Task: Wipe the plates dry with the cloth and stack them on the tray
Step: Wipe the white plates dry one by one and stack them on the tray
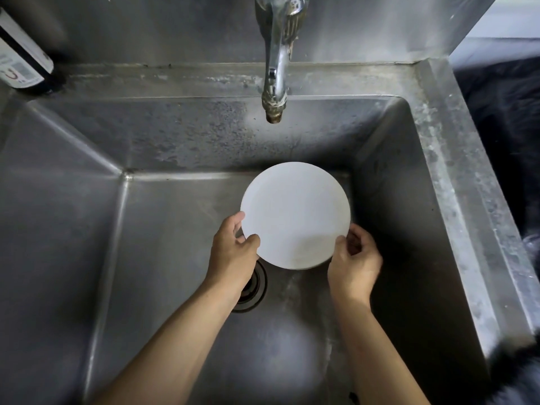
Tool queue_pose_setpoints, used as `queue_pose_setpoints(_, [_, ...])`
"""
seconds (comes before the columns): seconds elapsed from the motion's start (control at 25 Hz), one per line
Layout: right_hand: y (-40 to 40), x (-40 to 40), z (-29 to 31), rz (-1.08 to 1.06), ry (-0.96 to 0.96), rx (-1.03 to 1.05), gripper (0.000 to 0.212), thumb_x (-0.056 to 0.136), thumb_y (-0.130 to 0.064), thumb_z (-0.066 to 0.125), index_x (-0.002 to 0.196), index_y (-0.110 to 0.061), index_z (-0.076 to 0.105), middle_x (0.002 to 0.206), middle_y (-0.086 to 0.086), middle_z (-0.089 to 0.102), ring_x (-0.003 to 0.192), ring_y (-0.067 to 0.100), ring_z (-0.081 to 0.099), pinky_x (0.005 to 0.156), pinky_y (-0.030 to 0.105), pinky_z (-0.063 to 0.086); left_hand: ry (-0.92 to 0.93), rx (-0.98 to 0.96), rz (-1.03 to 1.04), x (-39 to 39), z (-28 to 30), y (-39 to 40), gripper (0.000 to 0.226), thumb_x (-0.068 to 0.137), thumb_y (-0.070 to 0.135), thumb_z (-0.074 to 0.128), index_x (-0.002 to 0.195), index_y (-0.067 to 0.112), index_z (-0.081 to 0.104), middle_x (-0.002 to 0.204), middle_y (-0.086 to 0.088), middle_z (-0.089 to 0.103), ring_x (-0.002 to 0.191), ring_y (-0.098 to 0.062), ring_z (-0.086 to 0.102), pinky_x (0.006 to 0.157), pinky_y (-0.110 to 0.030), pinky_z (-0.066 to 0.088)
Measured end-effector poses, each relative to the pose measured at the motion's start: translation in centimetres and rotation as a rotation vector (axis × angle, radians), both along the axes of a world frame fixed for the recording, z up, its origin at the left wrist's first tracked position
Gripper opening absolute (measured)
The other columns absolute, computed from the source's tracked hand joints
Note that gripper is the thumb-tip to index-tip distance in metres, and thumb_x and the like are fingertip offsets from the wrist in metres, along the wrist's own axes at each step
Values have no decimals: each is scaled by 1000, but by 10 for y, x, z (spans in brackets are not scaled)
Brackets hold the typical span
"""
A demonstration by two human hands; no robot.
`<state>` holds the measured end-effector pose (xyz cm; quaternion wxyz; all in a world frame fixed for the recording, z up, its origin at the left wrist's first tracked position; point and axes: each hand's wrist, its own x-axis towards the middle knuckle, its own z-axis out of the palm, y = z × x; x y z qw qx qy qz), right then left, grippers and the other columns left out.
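Observation:
A round white plate (295, 214) is held inside a deep steel sink (175, 229), below the tap. My left hand (233, 252) grips the plate's lower left rim, thumb on the face and fingers curled behind. My right hand (355, 264) grips the lower right rim the same way. No cloth and no tray appear in this view.
The tap spout (274, 83) hangs over the sink with no water running. The drain (251, 290) lies under my left wrist. A dark bottle (23, 62) stands on the ledge at the far left. A dark furry mass (508, 141) lies beyond the sink's right rim.

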<state>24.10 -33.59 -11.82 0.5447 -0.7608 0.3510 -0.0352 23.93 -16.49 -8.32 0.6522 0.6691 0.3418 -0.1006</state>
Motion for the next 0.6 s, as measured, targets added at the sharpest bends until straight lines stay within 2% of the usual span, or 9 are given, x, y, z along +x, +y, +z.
queue_pose_setpoints(0.08, [-1,0,4,23,0,7,29,101,-10,60,129,-18,64,97,-22,60,87,-7,59,68,2,47,-17,-32,38,-3,2,1,55,92,-5,54,141,19,50,111,29,55,114,-11,65,94,-43,57])
queue_pose_setpoints(0.16, [-2,-4,8,42,-9,7,29,101,-10,60,128,-19,63,97,-21,60,88,-6,60,63,1,45,-40,-51,76,-8,5,3,53,91,-6,53,136,21,53,113,28,55,112,-8,66,84,-35,61])
queue_pose_setpoints(0.24, [-1,-12,16,59,-29,12,28,101,-9,60,126,-23,60,100,-20,62,91,-5,62,70,5,48,-65,-54,115,-16,11,7,51,91,-7,53,132,24,54,122,22,57,111,-9,67,76,-29,62])
queue_pose_setpoints(0.32, [3,-22,26,88,-37,11,29,101,-10,61,124,-27,57,101,-19,63,91,-11,64,70,7,51,-83,-39,143,-26,20,13,50,90,-7,53,131,23,55,130,16,58,110,-12,68,75,-30,63])
queue_pose_setpoints(0.4, [8,-32,38,127,-45,-6,28,100,-10,61,121,-28,55,98,-19,62,88,-20,61,67,1,48,-82,-28,160,-40,30,21,50,90,-7,54,127,26,57,130,16,59,107,-12,69,73,-30,62])
queue_pose_setpoints(0.48, [13,-43,50,159,-40,-19,25,100,-11,61,119,-27,57,97,-19,63,87,-15,63,67,3,48,-70,-27,179,-57,38,27,49,89,-8,55,119,31,59,127,17,59,101,-8,70,68,-26,61])
queue_pose_setpoints(0.6, [24,-59,69,211,-13,-57,24,100,-12,60,122,-22,62,96,-17,65,89,-1,65,74,12,48,-23,-14,232,-83,48,36,50,89,-9,57,128,23,58,128,8,61,100,-5,68,67,-26,62])
